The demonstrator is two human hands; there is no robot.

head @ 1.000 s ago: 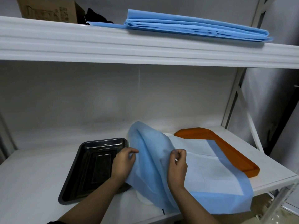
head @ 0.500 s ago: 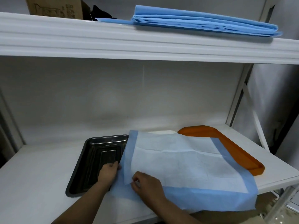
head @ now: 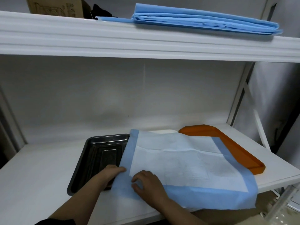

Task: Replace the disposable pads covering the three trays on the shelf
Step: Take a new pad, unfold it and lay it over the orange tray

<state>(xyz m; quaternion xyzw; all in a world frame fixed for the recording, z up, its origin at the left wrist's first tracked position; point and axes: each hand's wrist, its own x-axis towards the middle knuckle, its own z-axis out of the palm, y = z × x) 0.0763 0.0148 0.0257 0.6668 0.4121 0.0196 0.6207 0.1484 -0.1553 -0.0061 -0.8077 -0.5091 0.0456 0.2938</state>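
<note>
A blue-bordered white disposable pad point(head: 186, 161) lies spread over the middle of the lower shelf point(head: 37, 172). It hides most of a white tray point(head: 165, 131), whose far rim peeks out, and overlaps the left part of an orange tray point(head: 240, 153). The pad's near edge hangs over the shelf front. A bare metal tray point(head: 97, 153) sits at the left, its right side under the pad's border. My left hand point(head: 110, 173) holds the pad's left border over the metal tray. My right hand point(head: 148, 184) sits on the pad's near-left corner, fingers curled and pinching it.
On the upper shelf point(head: 146, 39) lies a stack of folded blue pads point(head: 206, 21), with a cardboard box point(head: 53, 6) and a dark object point(head: 100, 12) at its left. White shelf uprights point(head: 240, 95) stand at the right.
The pad, held up and folded over a second ago, now lies flat across the middle tray. Both hands came down and toward me to its near-left corner.
</note>
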